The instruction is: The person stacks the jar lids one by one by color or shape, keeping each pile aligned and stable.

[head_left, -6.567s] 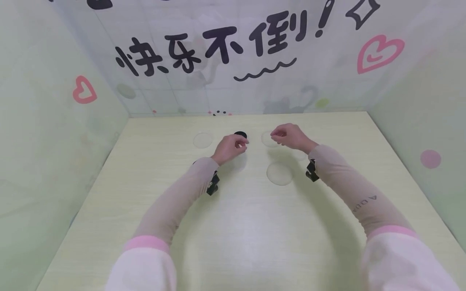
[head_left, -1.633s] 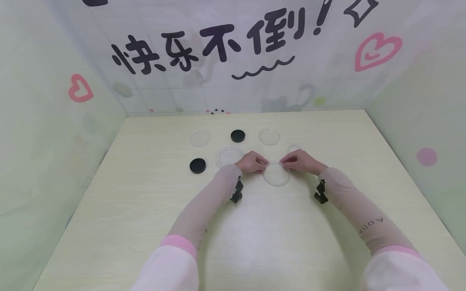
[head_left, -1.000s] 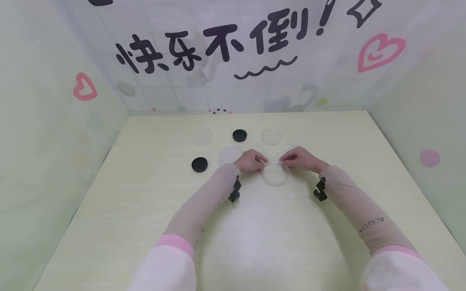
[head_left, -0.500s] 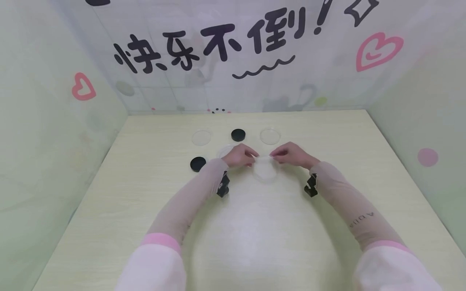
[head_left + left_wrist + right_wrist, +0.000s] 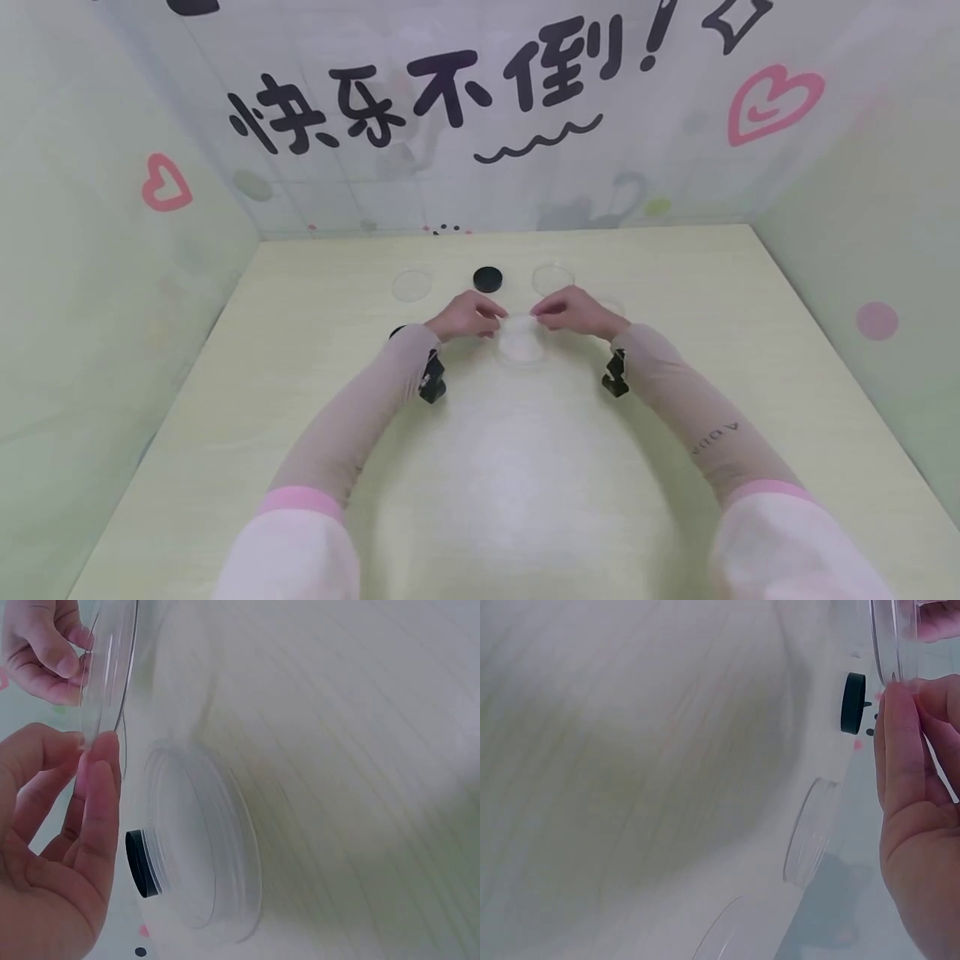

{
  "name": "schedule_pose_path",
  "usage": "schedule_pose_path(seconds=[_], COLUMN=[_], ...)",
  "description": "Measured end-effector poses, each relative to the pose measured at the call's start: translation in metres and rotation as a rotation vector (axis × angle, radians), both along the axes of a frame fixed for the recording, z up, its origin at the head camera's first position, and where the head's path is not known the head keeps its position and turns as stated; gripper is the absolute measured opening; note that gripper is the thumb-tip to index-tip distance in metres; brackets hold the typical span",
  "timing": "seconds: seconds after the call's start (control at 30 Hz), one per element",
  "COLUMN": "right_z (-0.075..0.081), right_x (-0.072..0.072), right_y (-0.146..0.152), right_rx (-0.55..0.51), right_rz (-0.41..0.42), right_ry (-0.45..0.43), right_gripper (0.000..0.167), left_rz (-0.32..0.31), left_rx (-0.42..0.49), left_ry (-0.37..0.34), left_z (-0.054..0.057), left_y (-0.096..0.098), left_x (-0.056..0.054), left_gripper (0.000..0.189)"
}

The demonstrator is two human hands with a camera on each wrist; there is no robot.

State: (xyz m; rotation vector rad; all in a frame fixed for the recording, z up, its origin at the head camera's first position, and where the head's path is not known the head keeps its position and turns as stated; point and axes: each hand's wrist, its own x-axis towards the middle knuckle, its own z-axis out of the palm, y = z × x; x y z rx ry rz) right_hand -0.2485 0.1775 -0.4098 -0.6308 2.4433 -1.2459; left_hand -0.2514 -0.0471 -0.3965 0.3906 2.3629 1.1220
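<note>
A clear, shallow round plastic dish [image 5: 522, 343], like a petri dish, is held tilted above the table by both hands. My left hand [image 5: 467, 317] pinches its rim between thumb and fingertips on the left side. On the right side my right hand [image 5: 573, 312] pinches the same rim. In the left wrist view the held dish [image 5: 109, 671] is seen nearly edge-on, up off the table. Another clear rimmed dish [image 5: 199, 840] sits on the table near the left hand, with a black disc [image 5: 141, 864] behind it.
Along the back of the light wooden table [image 5: 480, 500] lie a clear disc [image 5: 412, 285], a black round disc [image 5: 487, 280] and a clear dish [image 5: 553, 279]. A second black disc [image 5: 399, 331] is mostly hidden by the left sleeve. Walls enclose the back and sides.
Both hands come to the clear dish at the right, pinch its rim, lift it and carry it left, towards the other clear dish. The table items otherwise stay put.
</note>
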Motion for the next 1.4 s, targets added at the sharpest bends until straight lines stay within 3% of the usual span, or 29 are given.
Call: schedule_pose_path(seconds=[0.13, 0.37, 0.6, 0.67, 0.87, 1.07, 1.4], right_z=[0.000, 0.029, -0.001, -0.004, -0.007, -0.007, -0.009], right_x=[-0.002, 0.013, -0.015, -0.018, -0.024, -0.026, -0.031], right_y=[-0.010, -0.037, -0.049, -0.053, -0.065, -0.074, -0.080], right_rx=[-0.036, -0.042, 0.007, 0.010, 0.011, 0.000, 0.020], right_rz=[0.025, 0.024, -0.020, -0.034, -0.079, -0.109, -0.122], right_ry=[0.016, 0.012, 0.032, 0.043, 0.076, 0.051, 0.041], right_gripper=[0.024, 0.023, 0.022, 0.021, 0.020, 0.020, 0.020], left_rz=[0.012, 0.059, 0.105, 0.116, 0.172, 0.239, 0.287], left_rx=[0.006, 0.046, 0.032, 0.023, 0.003, -0.003, -0.027], left_ry=[0.001, 0.004, 0.049, 0.060, 0.057, 0.030, 0.026], left_z=[0.000, -0.001, -0.001, -0.003, -0.003, -0.004, -0.010], left_y=[-0.011, -0.031, -0.045, -0.048, -0.055, -0.058, -0.060], left_x=[-0.001, -0.002, -0.003, -0.005, -0.010, -0.013, -0.020], left_gripper=[0.029, 0.030, 0.029, 0.028, 0.027, 0.025, 0.023])
